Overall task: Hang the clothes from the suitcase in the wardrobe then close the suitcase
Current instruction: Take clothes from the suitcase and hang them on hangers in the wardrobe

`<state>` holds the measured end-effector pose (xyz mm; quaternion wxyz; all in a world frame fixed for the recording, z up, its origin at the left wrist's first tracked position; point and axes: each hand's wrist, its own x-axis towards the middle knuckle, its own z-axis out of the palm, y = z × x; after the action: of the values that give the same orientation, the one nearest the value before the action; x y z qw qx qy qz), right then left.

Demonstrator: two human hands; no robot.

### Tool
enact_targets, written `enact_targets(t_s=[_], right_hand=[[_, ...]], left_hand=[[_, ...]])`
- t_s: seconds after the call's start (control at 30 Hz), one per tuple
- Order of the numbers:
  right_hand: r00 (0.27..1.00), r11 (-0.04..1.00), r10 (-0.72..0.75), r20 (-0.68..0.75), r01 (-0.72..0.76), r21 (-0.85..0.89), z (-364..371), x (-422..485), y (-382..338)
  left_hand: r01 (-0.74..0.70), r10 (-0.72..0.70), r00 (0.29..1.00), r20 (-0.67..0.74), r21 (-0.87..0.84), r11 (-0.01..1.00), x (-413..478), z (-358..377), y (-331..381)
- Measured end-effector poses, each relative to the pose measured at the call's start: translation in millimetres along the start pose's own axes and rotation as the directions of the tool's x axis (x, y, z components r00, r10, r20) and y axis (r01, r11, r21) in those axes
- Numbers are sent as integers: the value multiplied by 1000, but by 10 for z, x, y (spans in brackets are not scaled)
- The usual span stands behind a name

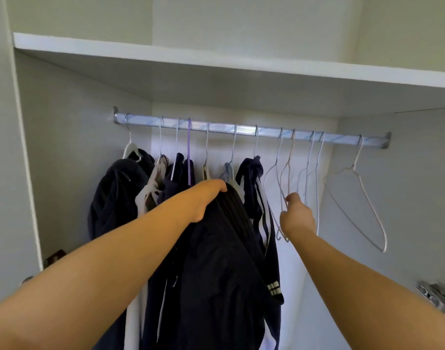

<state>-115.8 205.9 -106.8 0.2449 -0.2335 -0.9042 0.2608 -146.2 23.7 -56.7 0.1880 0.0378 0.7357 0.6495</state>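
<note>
Inside the white wardrobe a metal rail [244, 129] runs across under the shelf. Several dark and pale garments [120, 193] hang on its left half. My left hand [208, 198] grips a dark garment [221, 261] and holds it up in front of the hanging clothes. To the right, my right hand [296, 213] pinches an empty wire hanger [275, 198] that still hangs from the rail. Several more empty wire hangers [314, 178] hang beside it, and one white hanger [357, 205] hangs alone at the far right. The suitcase is out of view.
A white shelf [216, 59] spans the wardrobe above the rail. Door hinges sit on the left wall [55, 257] and the right wall [436, 296]. The rail between the last hangers and the right wall carries little.
</note>
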Motion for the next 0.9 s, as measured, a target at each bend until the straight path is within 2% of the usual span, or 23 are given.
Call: enact_targets(t_s=[0.17, 0.23, 0.3, 0.37, 0.43, 0.5, 0.57, 0.73, 0.9], right_hand=[[985, 994, 55, -164, -71, -88, -81, 124, 20], [979, 979, 70, -191, -104, -177, -129, 141, 33], [983, 970, 99, -154, -130, -207, -174, 169, 38], [987, 984, 156, -32, -158, -87, -221, 191, 28], [986, 976, 142, 83, -154, 154, -254, 193, 2], [986, 919, 115, 116, -150, 364, -277, 198, -48], [987, 859, 116, 110, -155, 489, -297, 205, -98], [995, 759, 86, 57, -103, 643, -293, 183, -137], [998, 746, 65, -4, -46, 664, -200, -70, -4]], left_hand=[[-8, 7, 1000, 9, 54, 999, 186, 125, 38], [-7, 7, 1000, 9, 68, 998, 231, 157, 36], [-9, 10, 1000, -1, 82, 997, 276, 187, 29], [-20, 20, 1000, 4, 77, 997, 288, 238, 24], [-29, 29, 1000, 8, 63, 998, 280, 295, 19], [-33, 33, 999, -1, 47, 998, 272, 330, 14], [-34, 35, 999, -19, 27, 999, 253, 345, -2], [-50, 50, 998, -45, 0, 999, 176, 306, -31], [-112, 107, 990, -96, -53, 992, 112, 332, -105]])
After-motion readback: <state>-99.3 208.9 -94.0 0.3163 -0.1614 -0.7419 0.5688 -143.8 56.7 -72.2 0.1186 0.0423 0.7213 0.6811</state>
